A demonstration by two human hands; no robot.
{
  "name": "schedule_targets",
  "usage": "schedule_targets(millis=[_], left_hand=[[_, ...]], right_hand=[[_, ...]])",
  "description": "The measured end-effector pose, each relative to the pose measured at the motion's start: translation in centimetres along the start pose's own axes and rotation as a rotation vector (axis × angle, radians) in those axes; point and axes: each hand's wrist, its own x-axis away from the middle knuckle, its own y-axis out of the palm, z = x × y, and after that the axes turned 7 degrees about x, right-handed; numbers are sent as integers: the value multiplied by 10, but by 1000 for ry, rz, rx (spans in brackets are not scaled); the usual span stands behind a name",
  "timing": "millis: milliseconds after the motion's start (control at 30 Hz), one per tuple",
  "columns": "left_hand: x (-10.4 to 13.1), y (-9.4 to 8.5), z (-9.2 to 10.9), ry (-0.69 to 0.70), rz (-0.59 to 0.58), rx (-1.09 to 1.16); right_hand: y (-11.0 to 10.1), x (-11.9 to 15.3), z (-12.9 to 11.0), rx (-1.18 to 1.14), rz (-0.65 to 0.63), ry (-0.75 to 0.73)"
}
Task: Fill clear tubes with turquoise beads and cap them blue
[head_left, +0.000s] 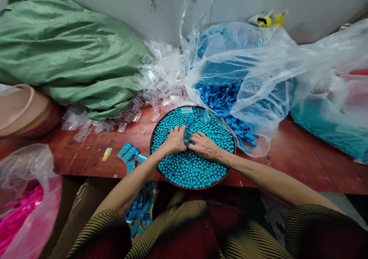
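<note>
A round red-rimmed tray (153, 138) full of turquoise beads (195, 172) stands at the front of the bench, with both hands over it. My left hand (176, 140) is closed around a small plastic tube (186, 137) that looks bluish, its contents partly hidden by fingers. My right hand (204, 146) meets it from the other side, fingers curled against the same tube, low over the beads. Just beyond them, blue caps (200, 115) and a clear empty tube (186, 110) lie on the beads.
Loose clear tubes (161, 84) pile up behind the tray, beside a green sack (71, 55). A plastic bag (258, 63) spills blue caps at right; another bag (324, 124) holds turquoise beads. Filled tubes (128, 151) lie left of the tray, more in a box below. A tub (25, 111) stands far left.
</note>
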Motion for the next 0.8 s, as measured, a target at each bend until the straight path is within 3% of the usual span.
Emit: schedule_targets(millis=[67, 133, 300, 367, 533, 800], left_hand=[[2, -1, 0, -6, -3, 5], [6, -3, 0, 0, -22, 25], [12, -4, 3, -54, -98, 49], [12, -4, 5, -72, -107, 31], [12, 1, 4, -72, -73, 37], [12, 12, -3, -61, 0, 136]], right_hand=[[-5, 1, -1, -66, 45, -4], [-11, 5, -3, -151, 126, 90], [-2, 16, 0, -281, 351, 820], [11, 16, 8, -320, 389, 992], [33, 4, 28, -448, 479, 1133], [31, -17, 37, -618, 491, 1346]])
